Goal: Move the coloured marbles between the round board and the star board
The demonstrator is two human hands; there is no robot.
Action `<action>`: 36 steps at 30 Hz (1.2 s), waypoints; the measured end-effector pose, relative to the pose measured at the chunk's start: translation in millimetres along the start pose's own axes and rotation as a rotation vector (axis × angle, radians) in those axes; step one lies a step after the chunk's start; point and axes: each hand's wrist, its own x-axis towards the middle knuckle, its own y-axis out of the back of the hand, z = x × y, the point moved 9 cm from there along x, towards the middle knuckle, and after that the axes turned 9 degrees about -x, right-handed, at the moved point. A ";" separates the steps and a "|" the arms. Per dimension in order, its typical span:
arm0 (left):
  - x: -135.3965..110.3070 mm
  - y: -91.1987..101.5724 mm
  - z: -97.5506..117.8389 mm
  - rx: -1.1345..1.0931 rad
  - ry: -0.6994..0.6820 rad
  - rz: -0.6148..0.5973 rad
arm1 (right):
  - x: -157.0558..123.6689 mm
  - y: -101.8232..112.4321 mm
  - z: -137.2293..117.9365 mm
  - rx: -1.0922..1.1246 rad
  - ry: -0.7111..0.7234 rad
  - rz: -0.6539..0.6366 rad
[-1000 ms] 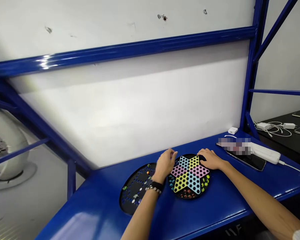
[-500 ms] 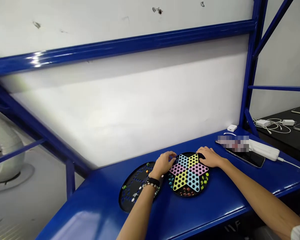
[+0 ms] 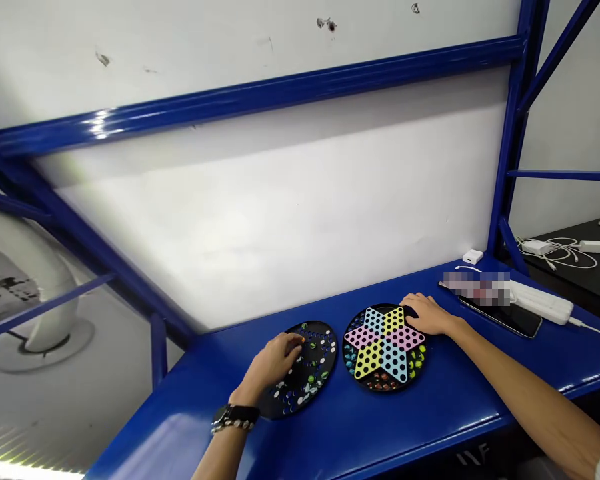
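Observation:
My left hand (image 3: 271, 365) is over a black round tray (image 3: 300, 373), its fingers bent together at an orange marble (image 3: 303, 339) near the tray's far side. Several green and white marbles (image 3: 312, 379) lie scattered in this tray. To its right is a round Chinese checkers board (image 3: 384, 343) with a star of yellow, blue and pink points full of holes. Red, green and blue marbles sit in compartments around the star. My right hand (image 3: 427, 313) rests at the board's far right rim, fingers stretched out and thumb apart. Its fingertips are partly hidden.
Both round pieces lie on a blue metal bench (image 3: 220, 380) with blue frame bars (image 3: 260, 95) behind. A dark phone (image 3: 510, 317), a white power strip (image 3: 543, 303) and a white adapter (image 3: 473, 257) are at the right. White cables (image 3: 563, 252) lie on a black table beyond.
My left hand has moved left from the checkers board's edge to the orange marble in the black tray. My right hand stays at the board's rim. The view has shifted slightly.

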 end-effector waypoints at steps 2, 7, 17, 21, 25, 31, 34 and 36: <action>-5.3 -4.9 1.8 -0.014 -0.028 -0.009 | 0.3 -0.5 1.1 -0.002 -0.001 0.003; -18.6 -0.3 15.0 -0.073 -0.038 0.107 | -0.1 -0.3 1.2 -0.001 0.005 0.003; -41.4 8.9 -15.5 -0.115 -0.021 0.082 | 0.3 -1.5 2.0 -0.002 0.007 0.007; -63.6 28.1 -62.2 -0.084 0.067 0.231 | 0.1 0.0 -0.2 -0.016 0.006 0.007; -72.5 22.7 -71.6 -0.049 0.051 0.204 | 0.1 0.1 0.2 -0.020 0.004 0.003; -63.9 19.6 -58.4 -0.001 0.055 0.170 | 0.7 -0.9 2.3 -0.022 0.003 0.006; -67.8 32.1 -65.2 -0.018 0.100 0.244 | 1.3 -1.3 3.2 -0.029 0.005 0.013; -71.8 39.3 -69.9 -0.016 0.123 0.294 | 1.6 -2.1 4.0 -0.030 0.007 0.011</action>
